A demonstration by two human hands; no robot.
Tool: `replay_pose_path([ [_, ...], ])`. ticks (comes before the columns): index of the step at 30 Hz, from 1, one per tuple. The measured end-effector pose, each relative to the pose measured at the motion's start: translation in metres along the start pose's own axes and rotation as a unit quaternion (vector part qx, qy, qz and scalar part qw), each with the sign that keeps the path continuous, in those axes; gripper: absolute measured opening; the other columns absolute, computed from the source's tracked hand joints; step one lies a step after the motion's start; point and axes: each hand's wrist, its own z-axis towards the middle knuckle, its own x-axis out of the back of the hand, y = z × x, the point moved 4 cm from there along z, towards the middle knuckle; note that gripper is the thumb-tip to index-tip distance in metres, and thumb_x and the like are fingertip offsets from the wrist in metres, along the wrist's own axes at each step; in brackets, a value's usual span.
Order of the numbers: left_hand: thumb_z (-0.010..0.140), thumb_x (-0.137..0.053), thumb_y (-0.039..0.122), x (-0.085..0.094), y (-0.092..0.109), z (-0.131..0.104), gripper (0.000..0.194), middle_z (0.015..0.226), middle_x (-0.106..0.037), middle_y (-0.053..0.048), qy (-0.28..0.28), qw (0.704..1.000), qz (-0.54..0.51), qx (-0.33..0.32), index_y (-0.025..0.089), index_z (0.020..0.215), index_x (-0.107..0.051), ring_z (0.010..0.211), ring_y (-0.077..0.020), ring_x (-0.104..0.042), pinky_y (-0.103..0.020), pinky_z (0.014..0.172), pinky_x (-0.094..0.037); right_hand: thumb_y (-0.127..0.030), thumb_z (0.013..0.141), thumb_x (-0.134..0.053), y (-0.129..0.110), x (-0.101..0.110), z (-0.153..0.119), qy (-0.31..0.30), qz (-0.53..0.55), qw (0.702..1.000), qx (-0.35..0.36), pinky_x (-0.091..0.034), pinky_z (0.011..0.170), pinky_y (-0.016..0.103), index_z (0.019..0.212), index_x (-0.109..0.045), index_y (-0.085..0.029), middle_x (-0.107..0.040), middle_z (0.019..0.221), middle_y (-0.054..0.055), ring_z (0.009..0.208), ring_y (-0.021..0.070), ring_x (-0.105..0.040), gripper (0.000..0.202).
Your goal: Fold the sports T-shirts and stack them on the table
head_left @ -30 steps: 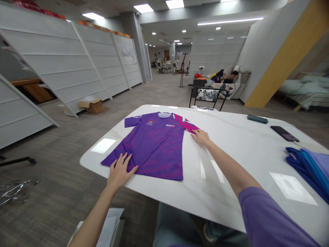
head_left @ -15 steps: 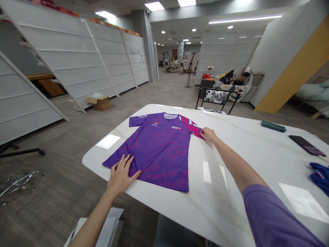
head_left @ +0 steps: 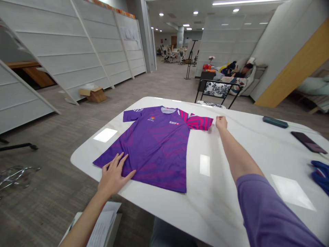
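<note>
A purple T-shirt [head_left: 156,147] lies spread out, front up, with its collar at the far side and its hem near the table's front edge. Its right-hand sleeve [head_left: 200,122], striped pink and purple, is stretched out sideways. My left hand [head_left: 113,175] rests on the hem near the left corner, fingers spread and flat. Just beyond the striped sleeve's end is my right hand [head_left: 221,122], its fingers curled together. A small gap shows between it and the cloth, and I see nothing in its fingers.
The white glossy table [head_left: 216,206] carries a dark green case [head_left: 275,121], a phone [head_left: 308,141] and a blue cloth [head_left: 321,175] at right. A patterned chair [head_left: 217,90] stands behind it. Papers [head_left: 102,223] lie below at left. A person rests on a far sofa.
My right hand has moved right, away from the shirt. The striped sleeve, bunched under its fingers before, now lies straightened outward. My left hand stays on the hem; the view has tilted down slightly.
</note>
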Motion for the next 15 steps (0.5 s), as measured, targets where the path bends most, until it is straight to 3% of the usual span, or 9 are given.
replay_pose_path([
  [3,0.105,-0.055,0.073,0.000,0.000,0.000,0.086,0.183,-0.040,-0.016,-0.004,1.000,-0.003,0.005,0.026,0.176,-0.042,0.172,-0.0372,-0.031,-0.055,0.128,-0.032,-0.046,0.113,-0.031,0.027,0.013,-0.011,0.059,-0.005,0.995,-0.080,-0.053,0.109,0.063,0.149,-0.062,-0.010,-0.067,0.146,0.032,0.131,0.0419,-0.065,0.059],
  [6,0.105,-0.053,0.074,0.001,0.000,-0.002,0.087,0.183,-0.039,-0.015,-0.004,1.000,-0.003,0.007,0.026,0.177,-0.042,0.171,-0.0374,-0.031,-0.056,0.128,-0.032,-0.053,0.110,-0.044,0.041,0.014,-0.046,0.064,-0.011,0.997,-0.033,-0.047,0.120,0.065,0.154,-0.061,-0.017,-0.064,0.156,0.025,0.144,0.0418,-0.058,0.060],
  [8,0.105,-0.052,0.075,0.002,0.000,-0.004,0.088,0.183,-0.039,-0.016,-0.001,1.000,-0.002,0.006,0.025,0.176,-0.041,0.171,-0.0371,-0.031,-0.057,0.128,-0.031,-0.057,0.110,-0.047,0.037,0.010,-0.077,0.018,-0.034,0.995,0.089,-0.042,0.127,0.064,0.162,-0.057,-0.025,-0.058,0.169,0.017,0.154,0.0393,-0.051,0.061],
  [11,0.105,-0.049,0.077,0.002,0.000,-0.008,0.088,0.183,-0.038,-0.016,-0.002,1.000,0.001,0.007,0.025,0.176,-0.042,0.171,-0.0368,-0.031,-0.057,0.128,-0.031,-0.062,0.114,-0.039,0.023,0.002,-0.126,-0.098,-0.080,0.959,0.253,-0.033,0.135,0.062,0.172,-0.046,-0.037,-0.041,0.184,0.004,0.169,0.0347,-0.035,0.064],
  [15,0.103,-0.049,0.079,0.004,0.002,-0.013,0.091,0.183,-0.037,-0.017,-0.006,1.000,0.006,0.011,0.024,0.175,-0.044,0.171,-0.0377,-0.030,-0.058,0.129,-0.029,-0.064,0.116,-0.029,0.006,0.000,-0.168,-0.169,-0.110,0.950,0.239,-0.029,0.138,0.059,0.172,-0.047,-0.032,-0.045,0.182,0.006,0.169,0.0336,-0.036,0.067],
])
